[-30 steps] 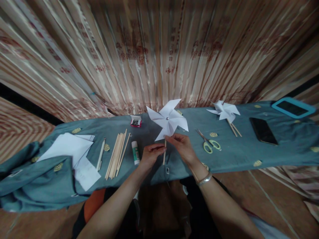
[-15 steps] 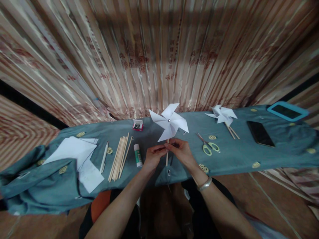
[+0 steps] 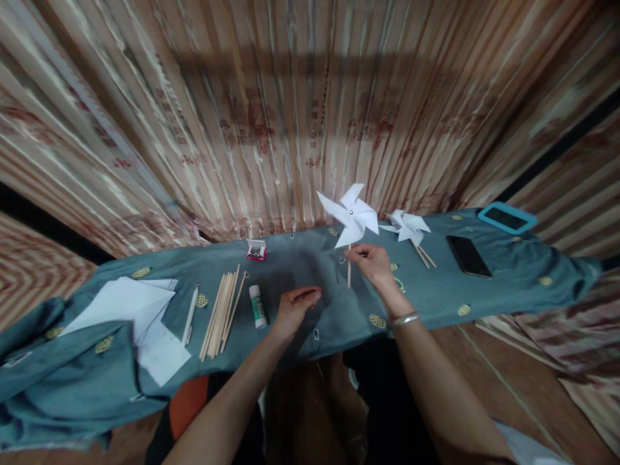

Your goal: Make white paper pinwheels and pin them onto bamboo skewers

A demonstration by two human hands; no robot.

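The left hand (image 3: 296, 303) had let go of the stick and lay open on the desk (image 3: 484, 294), while the right hand (image 3: 374, 263), pinched on the stick, had carried the pinwheel (image 3: 351, 215) rightward, upright above its fingers, beside the second pinwheel (image 3: 407, 226).

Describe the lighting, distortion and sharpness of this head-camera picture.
Head view: dim, warm light; the white pinwheel in the right hand is brightest; a wide lens bows the table and fans the curtain stripes; a shadow band crosses the curtain; corners look soft.
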